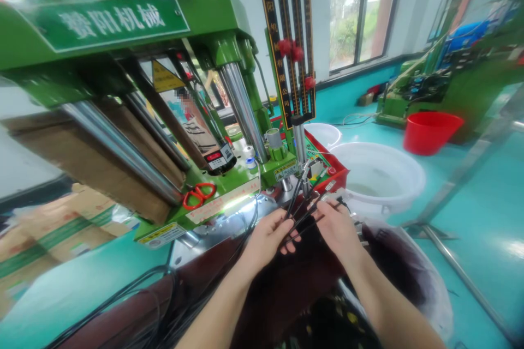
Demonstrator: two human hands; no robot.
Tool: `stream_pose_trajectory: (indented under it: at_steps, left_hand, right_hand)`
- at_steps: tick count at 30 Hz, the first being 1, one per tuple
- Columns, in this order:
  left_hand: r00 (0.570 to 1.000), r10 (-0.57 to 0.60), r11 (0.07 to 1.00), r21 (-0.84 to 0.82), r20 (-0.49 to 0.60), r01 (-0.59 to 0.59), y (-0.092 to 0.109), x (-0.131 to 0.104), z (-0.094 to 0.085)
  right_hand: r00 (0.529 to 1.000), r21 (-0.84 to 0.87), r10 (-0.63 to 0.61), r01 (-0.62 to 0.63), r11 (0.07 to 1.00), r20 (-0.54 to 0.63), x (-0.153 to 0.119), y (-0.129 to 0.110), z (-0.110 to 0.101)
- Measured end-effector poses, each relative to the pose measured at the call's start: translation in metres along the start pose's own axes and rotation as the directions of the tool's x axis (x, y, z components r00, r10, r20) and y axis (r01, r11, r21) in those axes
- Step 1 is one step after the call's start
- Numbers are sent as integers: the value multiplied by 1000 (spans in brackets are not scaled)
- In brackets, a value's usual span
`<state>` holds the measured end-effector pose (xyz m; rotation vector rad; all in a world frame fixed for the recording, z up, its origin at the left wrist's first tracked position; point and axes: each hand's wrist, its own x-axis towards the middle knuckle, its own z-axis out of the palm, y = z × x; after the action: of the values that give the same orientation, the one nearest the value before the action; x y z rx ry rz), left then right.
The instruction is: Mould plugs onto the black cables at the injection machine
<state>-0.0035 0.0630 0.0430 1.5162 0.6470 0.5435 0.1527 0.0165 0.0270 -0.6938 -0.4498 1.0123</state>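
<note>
A tall green press machine [123,65] fills the left and centre of the view, with bright steel columns [241,103] slanting down to its bed and a green sign with white characters across its head. Behind the columns a person in a striped top [200,131] stands on the far side. On the teal floor to the right sits a large white basin [380,174], a smaller white tub [323,133] behind it, and a red bucket [429,131] farther back near another green machine by the windows. A clear plastic bag [413,278] of dark material lies at lower right, beside the right forearm. Cardboard boxes [49,234] rest at the lower left. On the machine's green ledge lie red-handled scissors [199,193], a small digital counter with a red display [219,159] sits just above them, and a red parts tray [327,169] stands at the right end. In front of the bed both bare hands meet over a bundle of thin black cables [305,204], whose ends fan up toward the tray. The left hand [268,240] is curled around the cables, fingers pinching them, while the right hand [338,226] is closed over the same strands just beside it, the fingertips hidden. More black cables [135,294] trail down over the dark red cover at the lower left.
</note>
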Motion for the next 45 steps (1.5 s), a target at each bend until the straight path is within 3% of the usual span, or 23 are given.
stream_pose_trajectory:
  at_steps: [3, 7, 13, 17, 20, 27, 31, 40, 45]
  left_hand:
    - [1000, -9, 999, 33, 19, 9, 3, 0, 0]
    - [999, -23, 998, 61, 26, 21, 2, 1, 0]
    - [999, -33, 998, 52, 15, 32, -7, 5, 2]
    - [998, -52, 996, 73, 41, 49, -13, 7, 6]
    - [995, -75, 993, 92, 70, 68, -15, 9, 9]
    - [995, -92, 974, 206, -34, 97, -21, 13, 19]
    - [997, -71, 979, 190, -26, 74, -23, 12, 20]
    - [997, -73, 977, 200, 12, 70, -19, 10, 16]
    - [989, -107, 976, 203, 100, 85, -16, 9, 19]
  right_hand:
    - [996, 166, 8, 7, 986, -88, 5, -7, -1]
    - [993, 213, -35, 59, 975, -116, 10, -17, -3]
    - [998, 75, -12, 8, 997, 58, 8, -16, -12]
    - [979, 31, 98, -105, 994, 180, 1, -10, -14]
    - [964, -18, 169, -169, 986, 206, -2, -9, -13]
    - [999, -110, 38, -36, 993, 21, -1, -7, -8]
    - [1000, -134, 8, -10, 991, -19, 0, -5, -6]
    - [970, 140, 18, 17, 990, -243, 5, -2, -11]
    - [981, 109, 33, -12, 994, -190, 8, -11, -14]
